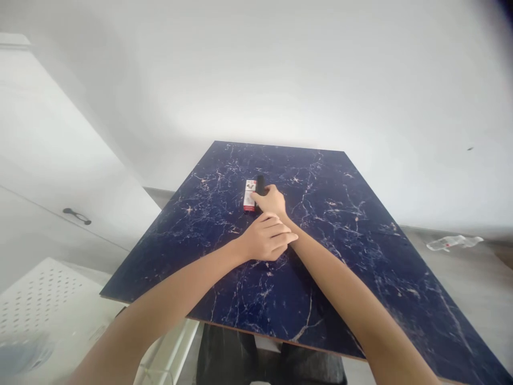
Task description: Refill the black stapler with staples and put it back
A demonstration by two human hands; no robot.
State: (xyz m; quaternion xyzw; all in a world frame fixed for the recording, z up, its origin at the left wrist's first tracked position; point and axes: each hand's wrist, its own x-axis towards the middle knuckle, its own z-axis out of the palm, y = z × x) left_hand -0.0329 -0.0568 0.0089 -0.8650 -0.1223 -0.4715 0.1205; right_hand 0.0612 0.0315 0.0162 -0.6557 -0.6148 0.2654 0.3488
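Observation:
On the dark blue marbled table (352,267), a small white box with a red end (249,193) lies side by side with a narrow black object (260,183), whose kind I cannot make out. My right hand (274,201) is closed about the black object from the right, and its thumb reaches across to the edge of the box. Part of the black object is hidden by the fingers. My left hand (269,237) lies over my right wrist with its fingers stretched across it, holding no object.
A white cabinet with a black handle (77,216) stands at the left. Below it is a white perforated surface (40,294). A crumpled clear plastic item (455,243) lies beyond the table's right edge. A pale wall (280,75) rises behind the table.

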